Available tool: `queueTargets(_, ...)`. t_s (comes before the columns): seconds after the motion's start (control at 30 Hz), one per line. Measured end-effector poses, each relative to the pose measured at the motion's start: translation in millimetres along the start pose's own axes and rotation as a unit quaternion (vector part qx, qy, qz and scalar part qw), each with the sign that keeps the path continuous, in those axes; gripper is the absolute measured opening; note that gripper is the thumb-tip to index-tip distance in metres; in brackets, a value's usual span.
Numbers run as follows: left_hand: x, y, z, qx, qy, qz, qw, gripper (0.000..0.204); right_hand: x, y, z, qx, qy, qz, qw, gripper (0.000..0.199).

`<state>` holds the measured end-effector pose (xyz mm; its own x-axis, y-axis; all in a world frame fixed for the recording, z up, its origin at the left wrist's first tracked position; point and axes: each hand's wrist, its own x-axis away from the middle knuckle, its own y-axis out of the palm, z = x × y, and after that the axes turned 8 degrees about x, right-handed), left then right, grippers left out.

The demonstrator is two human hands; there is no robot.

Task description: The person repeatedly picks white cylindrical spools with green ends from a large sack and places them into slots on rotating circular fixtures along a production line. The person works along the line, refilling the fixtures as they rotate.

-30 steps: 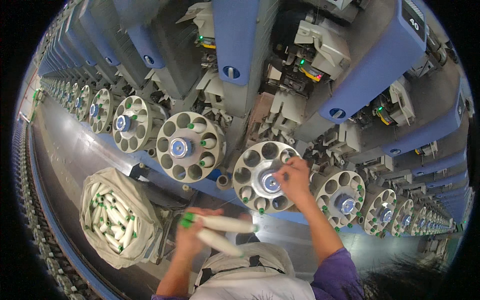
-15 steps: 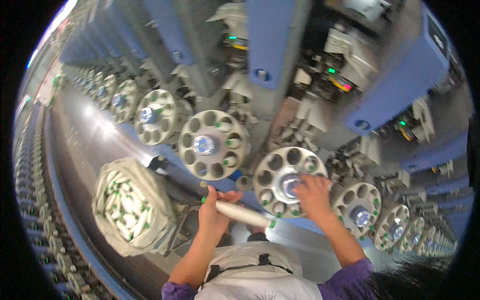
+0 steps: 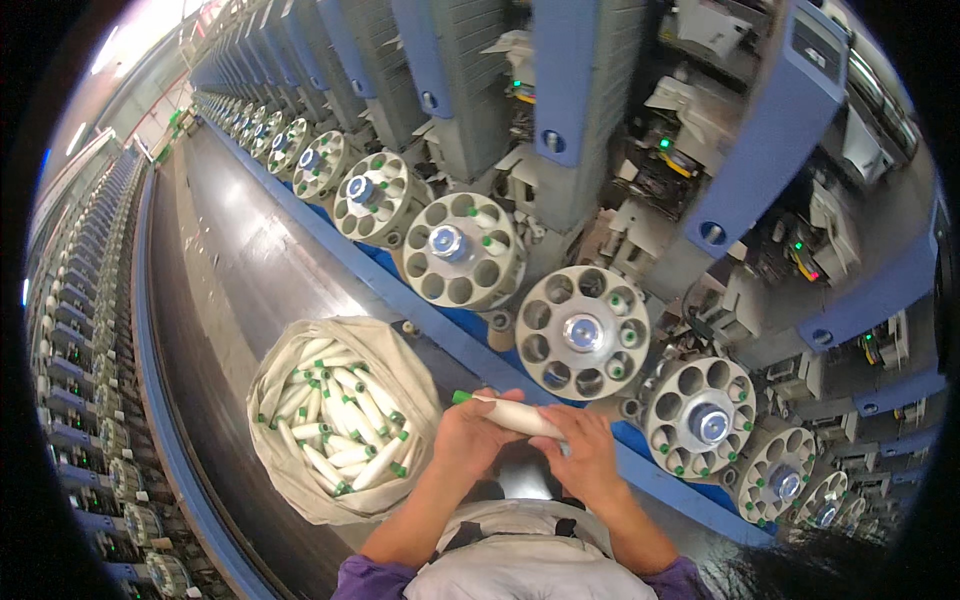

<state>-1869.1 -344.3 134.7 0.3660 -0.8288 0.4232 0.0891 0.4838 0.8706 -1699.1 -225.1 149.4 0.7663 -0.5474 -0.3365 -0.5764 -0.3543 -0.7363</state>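
Note:
Both of my hands hold one white yarn bobbin (image 3: 512,413) with a green tip, lying crosswise in front of me. My left hand (image 3: 472,440) grips its left part near the green tip. My right hand (image 3: 583,452) closes on its right end. Just above the hands is a round cream magazine wheel (image 3: 583,333) with several holes, some showing green-tipped bobbins. To my left stands an open cloth sack (image 3: 343,424) full of several white bobbins with green tips.
A long row of like magazine wheels (image 3: 462,250) runs along the blue winding machine (image 3: 570,90) from far left to right. A dark aisle floor (image 3: 215,290) stretches away. Another machine row (image 3: 80,330) lines the left side. A pale bag (image 3: 515,560) hangs at my waist.
My right hand has left the wheel and come down onto the bobbin, which my left hand still holds. The view has shifted, so the wheels sit higher and further right.

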Motion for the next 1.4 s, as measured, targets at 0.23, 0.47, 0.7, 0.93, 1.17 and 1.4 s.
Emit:
queueTargets(0.23, -3.3, -23.2, 59.0, -0.207, 0.049, 0.01, 0.977, 0.032, -25.1, 76.4, -36.1, -0.233, 0.198, 0.025, 0.952, 0.04)
queueTargets(0.47, -9.5, -59.6, 86.8, -0.102, -0.077, 0.079, 0.989, 0.037, -48.6, 58.3, -40.1, -0.199, 0.178, -0.111, 0.957, 0.024)
queueTargets(0.7, 1.3, -56.7, 85.0, -0.063, -0.166, -0.016, 0.984, 0.049, -78.6, 45.7, -8.4, -0.189, 0.104, -0.05, 0.975, 0.033)
queueTargets(0.93, -0.5, -44.1, 58.9, -0.214, -0.189, -0.012, 0.958, 0.068, -96.9, 38.6, 27.4, -0.072, -0.082, -0.154, 0.982, 0.044)
queueTargets(1.17, 1.2, -39.5, 38.6, -0.157, -0.169, 0.052, 0.972, 0.055, -80.2, 41.7, 17.7, -0.089, -0.183, -0.177, 0.963, 0.04)
queueTargets(1.4, 12.4, -65.4, 18.0, -0.174, -0.12, 0.077, 0.974, 0.059, -44.8, 79.9, 9.4, -0.136, -0.228, -0.16, 0.951, 0.022)
